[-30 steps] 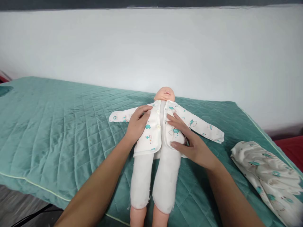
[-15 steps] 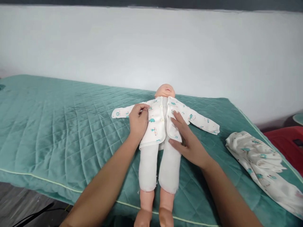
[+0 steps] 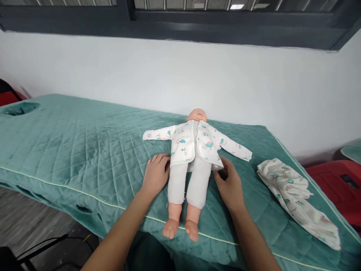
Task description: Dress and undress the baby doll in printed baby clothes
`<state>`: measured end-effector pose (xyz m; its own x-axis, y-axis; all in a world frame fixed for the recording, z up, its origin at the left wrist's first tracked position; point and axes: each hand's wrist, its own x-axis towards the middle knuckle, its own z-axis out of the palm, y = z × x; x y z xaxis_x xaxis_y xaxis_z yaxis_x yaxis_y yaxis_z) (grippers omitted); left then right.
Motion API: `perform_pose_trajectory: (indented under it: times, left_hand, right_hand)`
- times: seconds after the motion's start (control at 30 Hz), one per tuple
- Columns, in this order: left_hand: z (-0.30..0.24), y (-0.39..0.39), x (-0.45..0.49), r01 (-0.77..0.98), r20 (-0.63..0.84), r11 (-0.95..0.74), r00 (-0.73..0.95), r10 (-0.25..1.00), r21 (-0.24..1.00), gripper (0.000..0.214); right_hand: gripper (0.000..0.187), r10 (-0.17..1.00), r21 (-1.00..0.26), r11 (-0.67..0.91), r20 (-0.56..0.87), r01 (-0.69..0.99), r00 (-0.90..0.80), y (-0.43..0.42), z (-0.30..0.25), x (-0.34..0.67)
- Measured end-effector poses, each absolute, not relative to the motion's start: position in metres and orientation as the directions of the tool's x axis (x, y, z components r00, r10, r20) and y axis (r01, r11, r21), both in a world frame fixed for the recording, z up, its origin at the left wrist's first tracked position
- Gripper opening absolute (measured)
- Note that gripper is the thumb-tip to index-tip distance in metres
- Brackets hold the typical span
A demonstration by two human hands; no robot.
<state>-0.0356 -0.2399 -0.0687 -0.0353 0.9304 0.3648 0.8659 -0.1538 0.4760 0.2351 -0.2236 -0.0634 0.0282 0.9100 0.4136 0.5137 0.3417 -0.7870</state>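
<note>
A baby doll (image 3: 177,184) lies on its back, its feet toward me. It wears a white long-sleeved baby jacket (image 3: 184,145) with a green animal print. The jacket hangs unfastened down the front, its sleeves spread outward. At the hem's left side, my left hand (image 3: 155,175) is closed at the jacket's edge, its fingertips partly hidden. My right hand (image 3: 230,185) has its thumb and fingers closed on the hem's right corner. White padded cloth shows on the doll's legs below the jacket.
Matching printed baby clothing (image 3: 296,201) lies crumpled to the right on the green quilted bed cover (image 3: 113,150). A red chair (image 3: 335,184) stands beyond the right edge. A white wall (image 3: 180,79) rises behind the bed.
Both hands have moved from the jacket's front panels down to the sides of its hem. The jacket front lies a little more open at the bottom. My view has tilted up.
</note>
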Motion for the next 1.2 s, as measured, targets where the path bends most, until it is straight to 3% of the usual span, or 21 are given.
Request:
perform_pose_trajectory:
  times: [0.17,0.3,0.47,0.77,0.87,0.93,1.0,1.2]
  left_hand:
    - [-0.067,-0.257,-0.034,0.882,0.353,-0.194,0.034,0.935,0.429,0.021]
    - [-0.062,-0.25,-0.027,0.894,0.342,-0.234,0.098,0.935,0.383,0.027]
    - [-0.061,-0.246,-0.02,0.903,0.376,-0.232,0.086,0.922,0.361,0.017]
    - [-0.077,-0.266,-0.034,0.805,0.441,-0.082,-0.234,0.866,0.588,0.017]
    - [-0.081,-0.266,-0.036,0.764,0.445,-0.102,-0.257,0.858,0.637,0.006]
    - [-0.082,-0.265,-0.036,0.728,0.448,-0.123,-0.271,0.852,0.674,0.015]
    - [-0.082,-0.264,-0.036,0.723,0.447,-0.149,-0.24,0.862,0.675,0.022]
    - [-0.082,-0.265,-0.037,0.704,0.456,-0.234,-0.143,0.878,0.671,0.037]
  right_hand:
    - [0.025,0.944,-0.785,0.253,0.329,0.566,0.035,-0.223,-0.058,0.23]
    - [0.029,0.952,-0.837,0.236,0.302,0.493,0.057,-0.228,-0.055,0.229]
    - [0.033,0.958,-0.874,0.213,0.274,0.437,0.081,-0.23,-0.054,0.231]
    - [0.018,0.951,-0.842,0.168,0.275,0.512,0.139,-0.238,-0.067,0.239]
    - [0.029,0.941,-0.863,0.219,0.311,0.455,0.137,-0.238,-0.069,0.238]
    - [0.053,0.93,-0.847,0.289,0.359,0.447,0.08,-0.232,-0.065,0.238]
    - [0.065,0.912,-0.798,0.377,0.409,0.47,-0.037,-0.222,-0.056,0.237]
    - [0.052,0.819,-0.66,0.574,0.46,0.484,-0.343,-0.195,-0.023,0.219]
